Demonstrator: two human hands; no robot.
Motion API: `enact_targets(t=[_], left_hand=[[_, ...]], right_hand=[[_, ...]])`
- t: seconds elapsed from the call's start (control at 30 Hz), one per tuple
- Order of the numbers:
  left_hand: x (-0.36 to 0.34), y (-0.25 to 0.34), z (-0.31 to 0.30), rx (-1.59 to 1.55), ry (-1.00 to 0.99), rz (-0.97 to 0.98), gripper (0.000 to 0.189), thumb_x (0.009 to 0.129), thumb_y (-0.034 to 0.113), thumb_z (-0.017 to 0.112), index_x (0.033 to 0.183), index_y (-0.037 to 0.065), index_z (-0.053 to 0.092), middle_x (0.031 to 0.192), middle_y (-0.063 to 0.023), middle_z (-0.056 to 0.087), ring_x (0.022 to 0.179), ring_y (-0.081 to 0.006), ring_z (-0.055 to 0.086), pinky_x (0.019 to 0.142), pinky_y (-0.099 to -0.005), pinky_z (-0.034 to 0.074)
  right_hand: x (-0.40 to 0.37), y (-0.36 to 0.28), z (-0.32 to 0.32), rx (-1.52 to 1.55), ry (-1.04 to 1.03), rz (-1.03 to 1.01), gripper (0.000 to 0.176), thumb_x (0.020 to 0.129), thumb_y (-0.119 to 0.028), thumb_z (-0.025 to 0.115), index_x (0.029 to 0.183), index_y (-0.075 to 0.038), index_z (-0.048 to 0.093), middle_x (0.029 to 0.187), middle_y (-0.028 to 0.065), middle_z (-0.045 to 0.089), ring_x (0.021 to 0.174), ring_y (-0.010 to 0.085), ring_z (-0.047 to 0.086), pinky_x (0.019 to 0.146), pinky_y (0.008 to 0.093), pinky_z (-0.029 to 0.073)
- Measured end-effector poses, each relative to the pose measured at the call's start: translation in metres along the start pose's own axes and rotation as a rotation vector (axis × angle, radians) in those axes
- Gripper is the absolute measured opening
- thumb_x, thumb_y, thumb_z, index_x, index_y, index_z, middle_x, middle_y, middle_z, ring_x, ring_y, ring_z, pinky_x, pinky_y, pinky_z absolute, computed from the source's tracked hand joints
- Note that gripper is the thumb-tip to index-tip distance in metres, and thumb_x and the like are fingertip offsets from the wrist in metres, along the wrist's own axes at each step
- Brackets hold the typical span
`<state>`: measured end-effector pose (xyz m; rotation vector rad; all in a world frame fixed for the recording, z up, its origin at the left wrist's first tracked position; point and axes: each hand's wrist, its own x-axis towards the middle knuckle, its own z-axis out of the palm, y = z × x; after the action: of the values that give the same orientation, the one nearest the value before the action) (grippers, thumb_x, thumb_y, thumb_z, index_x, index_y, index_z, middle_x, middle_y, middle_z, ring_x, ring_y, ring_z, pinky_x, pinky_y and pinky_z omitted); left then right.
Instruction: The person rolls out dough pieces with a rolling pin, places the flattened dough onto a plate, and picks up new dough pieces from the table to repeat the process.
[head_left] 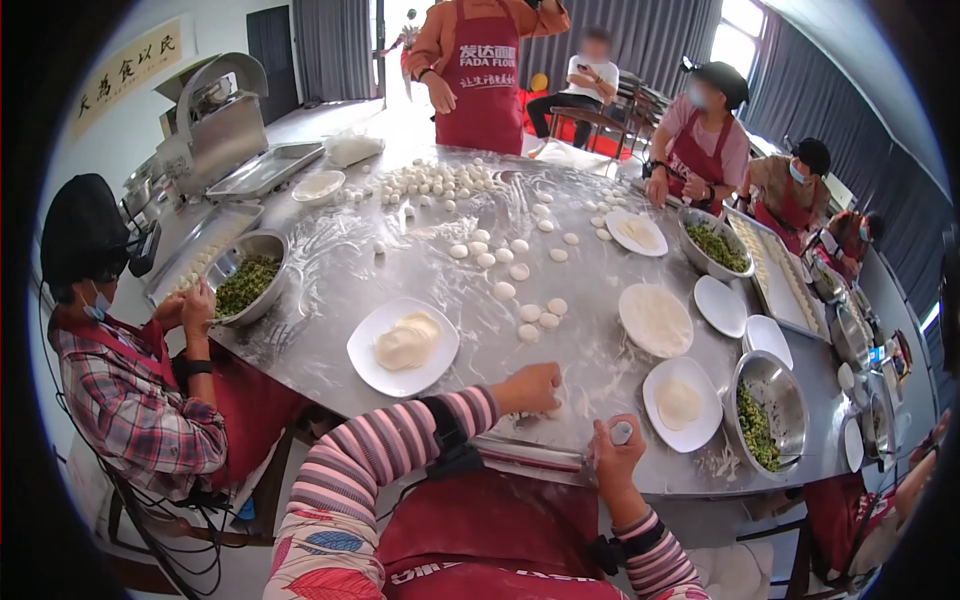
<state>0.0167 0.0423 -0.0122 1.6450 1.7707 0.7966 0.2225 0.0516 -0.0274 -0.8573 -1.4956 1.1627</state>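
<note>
Near the table's front edge, my left hand [530, 389] is closed with its knuckles up, and whatever its fingers hold against the floured steel is hidden. My right hand [617, 462] wraps round a rolling pin [621, 433], of which only the pale round end shows. Just beyond them lie several flattened dough pieces [529, 333]. To the left, a white square plate [366, 356] bears a stack of thin dough wrappers [408, 342]. On the right, another white plate [700, 432] carries a single wrapper [679, 404], behind it a floury round plate [656, 320].
A steel bowl [797, 400] of chopped green filling stands at right, and another bowl [277, 295] at left. Many dough balls [440, 182] cover the table's far part. A tray [775, 270] of dumplings lies at right. Co-workers sit on both sides; one person stands opposite.
</note>
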Motion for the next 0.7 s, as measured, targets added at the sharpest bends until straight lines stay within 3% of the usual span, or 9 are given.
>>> enact_targets(t=[0.07, 0.13, 0.23, 0.37, 0.43, 0.47, 0.57, 0.63, 0.7], left_hand=[[-0.01, 0.002, -0.004, 0.014, -0.058, 0.038, 0.022, 0.061, 0.016, 0.066, 0.079, 0.004, 0.06, 0.076, -0.0148, 0.06, 0.074, -0.0292, 0.059, 0.068, -0.0371, 0.046], [-0.017, -0.003, -0.006, 0.031, -0.115, 0.066, 0.017, 0.061, 0.014, 0.065, 0.075, 0.005, 0.061, 0.073, -0.0138, 0.061, 0.071, -0.0289, 0.059, 0.066, -0.0372, 0.046], [-0.016, -0.007, -0.002, -0.001, -0.068, 0.112, 0.011, 0.061, 0.013, 0.064, 0.069, 0.005, 0.062, 0.07, -0.0122, 0.062, 0.068, -0.0285, 0.06, 0.063, -0.0376, 0.046], [-0.017, 0.0, -0.001, 0.087, -0.01, 0.09, 0.008, 0.063, 0.011, 0.06, 0.068, 0.006, 0.062, 0.072, -0.0132, 0.061, 0.07, -0.0296, 0.059, 0.064, -0.0379, 0.046], [-0.017, -0.001, -0.002, 0.13, 0.007, 0.091, 0.007, 0.063, 0.011, 0.059, 0.068, 0.006, 0.061, 0.073, -0.0137, 0.061, 0.072, -0.0301, 0.059, 0.066, -0.0381, 0.046], [-0.021, -0.005, -0.002, 0.106, -0.04, 0.086, 0.007, 0.064, 0.011, 0.058, 0.068, 0.006, 0.061, 0.074, -0.0144, 0.061, 0.074, -0.0307, 0.059, 0.067, -0.0385, 0.046], [-0.025, -0.003, 0.008, 0.111, -0.107, 0.088, 0.01, 0.066, 0.013, 0.058, 0.071, 0.005, 0.061, 0.079, -0.0164, 0.061, 0.08, -0.0323, 0.058, 0.071, -0.0399, 0.045], [-0.018, 0.005, 0.007, 0.114, -0.004, 0.081, 0.012, 0.068, 0.014, 0.056, 0.072, 0.004, 0.061, 0.08, -0.0177, 0.061, 0.08, -0.0338, 0.058, 0.071, -0.0411, 0.045], [-0.011, 0.001, 0.005, 0.148, -0.039, 0.137, 0.013, 0.066, 0.014, 0.058, 0.073, 0.004, 0.06, 0.074, -0.0155, 0.061, 0.072, -0.031, 0.059, 0.065, -0.0396, 0.045]], right_hand=[[0.01, -0.006, 0.005, 0.045, -0.039, 0.016, 0.021, 0.072, -0.001, 0.067, 0.071, -0.005, 0.046, 0.053, 0.0017, 0.045, 0.046, 0.0088, 0.043, 0.043, 0.0242, 0.035], [0.028, -0.01, 0.011, -0.156, -0.078, -0.225, 0.018, 0.079, -0.001, 0.059, 0.075, -0.006, 0.043, 0.05, -0.0001, 0.044, 0.037, 0.0072, 0.042, 0.033, 0.0226, 0.032], [0.061, 0.012, 0.028, -0.214, -0.049, -0.322, 0.019, 0.079, -0.001, 0.06, 0.073, -0.006, 0.043, 0.05, -0.0005, 0.043, 0.037, 0.0072, 0.041, 0.033, 0.0234, 0.031], [0.058, 0.016, 0.029, -0.246, -0.022, -0.276, 0.021, 0.077, -0.001, 0.061, 0.071, -0.006, 0.041, 0.051, -0.0001, 0.042, 0.036, 0.0082, 0.041, 0.032, 0.024, 0.03], [0.032, 0.01, 0.013, -0.31, 0.042, -0.248, 0.02, 0.073, -0.008, 0.066, 0.071, -0.003, 0.047, 0.056, 0.0086, 0.047, 0.05, 0.0171, 0.046, 0.049, 0.0309, 0.038], [0.021, 0.007, 0.009, -0.112, 0.003, 0.0, 0.019, 0.073, -0.009, 0.065, 0.072, -0.004, 0.047, 0.054, 0.0082, 0.047, 0.049, 0.0177, 0.046, 0.048, 0.031, 0.037], [0.032, -0.015, 0.028, -0.243, 0.056, -0.172, 0.018, 0.074, -0.009, 0.064, 0.072, -0.003, 0.047, 0.054, 0.0081, 0.047, 0.048, 0.0179, 0.046, 0.047, 0.031, 0.037], [0.051, -0.001, 0.034, -0.297, 0.025, -0.244, 0.018, 0.074, -0.009, 0.064, 0.072, -0.003, 0.047, 0.055, 0.0089, 0.048, 0.048, 0.0176, 0.046, 0.048, 0.0314, 0.038], [0.062, 0.018, 0.035, -0.255, 0.0, -0.23, 0.018, 0.076, -0.005, 0.063, 0.071, -0.004, 0.045, 0.054, 0.0014, 0.046, 0.044, 0.0097, 0.041, 0.041, 0.0258, 0.033]])
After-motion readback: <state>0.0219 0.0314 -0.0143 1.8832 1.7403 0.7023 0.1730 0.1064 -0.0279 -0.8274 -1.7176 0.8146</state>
